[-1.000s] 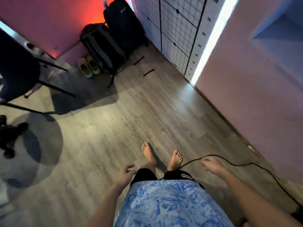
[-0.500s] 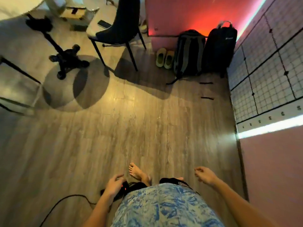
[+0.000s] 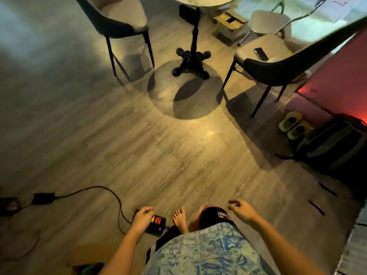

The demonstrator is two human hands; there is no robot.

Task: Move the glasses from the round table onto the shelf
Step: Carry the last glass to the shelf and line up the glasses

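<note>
The round table (image 3: 202, 2) stands at the top centre on a black pedestal foot (image 3: 190, 63). Only its near rim shows, and no glasses or shelf are in sight. My left hand (image 3: 142, 216) hangs low at the bottom centre, fingers loosely curled, holding nothing. My right hand (image 3: 241, 210) hangs to its right with fingers spread and empty. Both hands are far from the table, across bare wooden floor.
Dark chairs flank the table: one at the left (image 3: 119, 24), one at the right (image 3: 278, 62) with a phone (image 3: 260, 54) on its seat. A power strip (image 3: 156, 223) and black cable (image 3: 111, 195) lie by my feet. Slippers (image 3: 292, 126) and a backpack (image 3: 333, 143) sit at the right.
The view has swung left from the wall and bags to face the round table and chairs. My hands stay low and empty.
</note>
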